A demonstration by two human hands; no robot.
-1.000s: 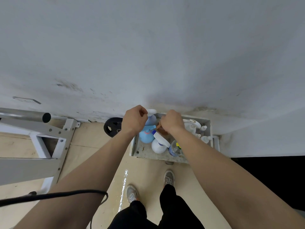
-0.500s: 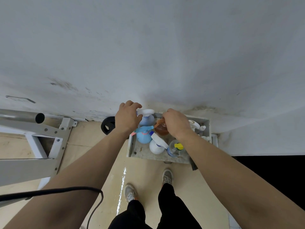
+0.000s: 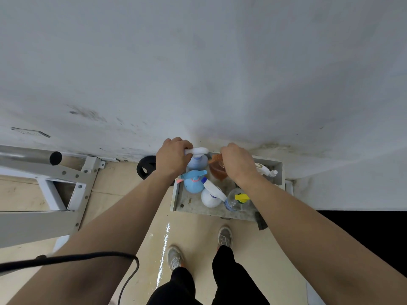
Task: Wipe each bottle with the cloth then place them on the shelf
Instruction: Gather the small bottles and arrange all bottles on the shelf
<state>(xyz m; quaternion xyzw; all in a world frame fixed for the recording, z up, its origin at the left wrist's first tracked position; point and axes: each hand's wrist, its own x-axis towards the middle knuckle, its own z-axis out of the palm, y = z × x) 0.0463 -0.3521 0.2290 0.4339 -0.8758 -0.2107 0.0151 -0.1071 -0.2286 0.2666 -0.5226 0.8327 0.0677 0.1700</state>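
At tray (image 3: 279,172) back edge: left hand (image 3: 172,159) has moved onto pale-blue bottle (image 3: 198,163) pump, fingers curled round it; right hand (image 3: 239,165) grips orange bottle (image 3: 217,172), now more exposed; cloth unseen, wiping likely pending.

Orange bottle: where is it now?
Head view, just right of centre: at the back of the grey shelf, gripped by the right hand, beside the pale blue bottle the left hand holds. The orange bottle sits right of it.
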